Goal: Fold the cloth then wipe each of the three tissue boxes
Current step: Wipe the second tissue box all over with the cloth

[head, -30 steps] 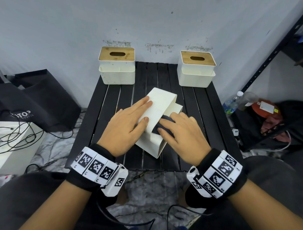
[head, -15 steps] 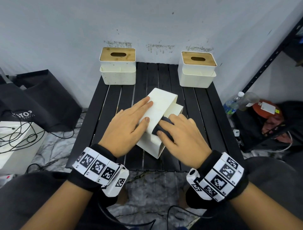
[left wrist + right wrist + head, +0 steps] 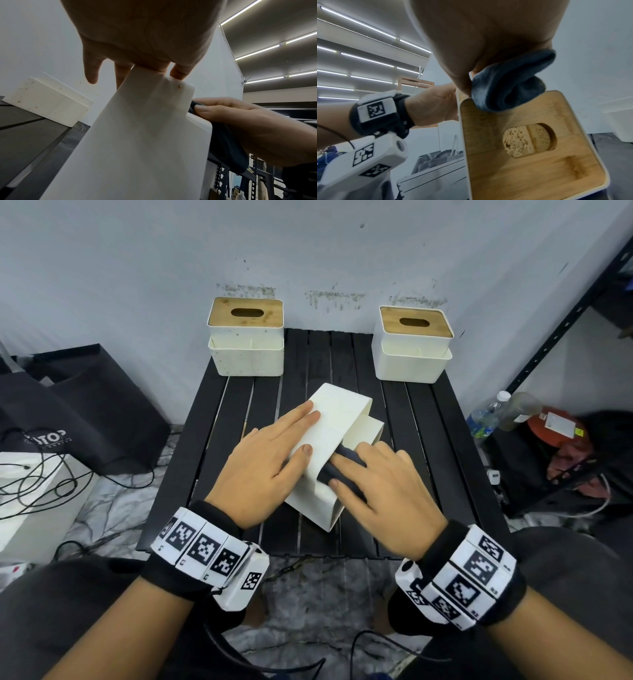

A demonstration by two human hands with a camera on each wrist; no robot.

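A white tissue box (image 3: 329, 440) lies tipped on its side in the middle of the black slatted table (image 3: 219, 426); its wooden lid (image 3: 530, 142) with an oval slot faces right. My left hand (image 3: 270, 460) lies flat on the box's upturned white side (image 3: 145, 128), fingers straight. My right hand (image 3: 380, 484) holds a folded dark blue cloth (image 3: 344, 467) against the box's right upper edge; the cloth (image 3: 508, 83) is bunched under the fingers. Two more white tissue boxes with wooden lids stand upright at the back left (image 3: 246, 337) and back right (image 3: 412, 344).
A black bag (image 3: 85, 412) and a white box with cables (image 3: 34, 487) sit on the floor at left. A black metal shelf (image 3: 555, 344), bottles (image 3: 486, 419) and clutter are at right. A grey wall stands right behind the table.
My right hand has slid the cloth slightly toward me along the box's edge. The left hand and the box have stayed about where they were.
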